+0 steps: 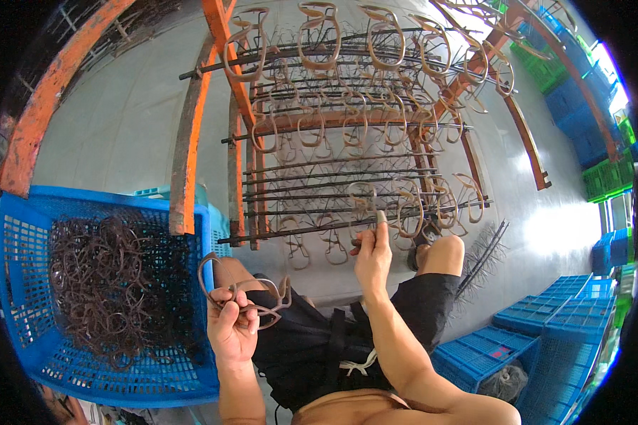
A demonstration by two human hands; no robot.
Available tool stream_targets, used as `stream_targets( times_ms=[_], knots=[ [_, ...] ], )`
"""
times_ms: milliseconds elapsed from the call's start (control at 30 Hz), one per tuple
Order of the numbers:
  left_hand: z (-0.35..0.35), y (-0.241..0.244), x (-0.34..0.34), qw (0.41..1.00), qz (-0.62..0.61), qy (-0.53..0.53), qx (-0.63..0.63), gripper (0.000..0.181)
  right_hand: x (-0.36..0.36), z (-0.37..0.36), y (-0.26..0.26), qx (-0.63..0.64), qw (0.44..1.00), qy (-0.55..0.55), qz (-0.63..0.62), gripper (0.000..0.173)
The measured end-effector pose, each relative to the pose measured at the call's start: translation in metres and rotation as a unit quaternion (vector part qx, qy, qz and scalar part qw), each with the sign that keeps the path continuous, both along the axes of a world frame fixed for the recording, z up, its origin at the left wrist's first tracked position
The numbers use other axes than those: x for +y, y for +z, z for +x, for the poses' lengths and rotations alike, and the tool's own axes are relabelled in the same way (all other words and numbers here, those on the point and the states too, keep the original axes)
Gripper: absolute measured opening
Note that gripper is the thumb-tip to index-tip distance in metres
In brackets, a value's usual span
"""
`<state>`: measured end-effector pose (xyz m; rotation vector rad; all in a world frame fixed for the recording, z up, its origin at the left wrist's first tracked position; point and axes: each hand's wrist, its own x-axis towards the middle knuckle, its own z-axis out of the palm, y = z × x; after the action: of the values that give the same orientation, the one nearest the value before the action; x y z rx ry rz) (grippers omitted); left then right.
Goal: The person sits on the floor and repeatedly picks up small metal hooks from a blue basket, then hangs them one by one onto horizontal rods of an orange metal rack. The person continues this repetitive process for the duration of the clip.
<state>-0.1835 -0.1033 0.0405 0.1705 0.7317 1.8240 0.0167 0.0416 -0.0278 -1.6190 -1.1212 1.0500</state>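
My left hand grips a few brown eyeglass-like frames, their loops sticking out past my fingers beside the blue basket. My right hand reaches to the lowest front bar of the rack, its index finger extended and wearing a pale fingertip cover. That fingertip is at a blurred brown frame on the bar; whether my fingers pinch it is unclear. More frames hang to the right of my hand along the same bar.
A blue plastic basket at my left contains a tangled heap of dark brown frames. Orange rack posts stand ahead, carrying bars with wire hooks. A spiky hook bar leans beyond my right knee. Blue crates are stacked at right.
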Motion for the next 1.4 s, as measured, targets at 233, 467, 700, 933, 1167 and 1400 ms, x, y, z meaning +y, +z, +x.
stream_targets(
  times_ms=[233, 467, 700, 933, 1167, 1400],
  knots=[
    [0.013, 0.007, 0.012, 0.997, -0.044, -0.012, 0.061, 0.022, 0.012, 0.014, -0.003, 0.164, 0.986, 0.012, -0.006, 0.032],
    [0.025, 0.004, 0.016, 0.995, -0.060, -0.071, 0.030, 0.020, -0.006, 0.024, 0.028, -0.087, 0.990, 0.065, 0.089, 0.041],
    [0.030, -0.009, 0.022, 0.974, 0.002, -0.128, -0.186, 0.022, -0.038, 0.012, 0.053, 0.152, 0.839, 0.513, 0.096, 0.056],
    [0.027, -0.015, 0.022, 0.954, 0.104, -0.148, -0.239, 0.022, -0.047, 0.004, 0.038, 0.299, 0.808, 0.501, -0.083, 0.041],
    [0.027, -0.007, 0.025, 0.977, 0.158, -0.111, -0.096, 0.008, -0.064, -0.003, 0.006, 0.283, 0.906, 0.271, -0.158, 0.041],
    [0.029, -0.013, 0.019, 0.937, 0.175, -0.282, 0.105, 0.007, -0.083, -0.001, 0.017, 0.558, 0.751, 0.294, -0.193, 0.048]
  ],
)
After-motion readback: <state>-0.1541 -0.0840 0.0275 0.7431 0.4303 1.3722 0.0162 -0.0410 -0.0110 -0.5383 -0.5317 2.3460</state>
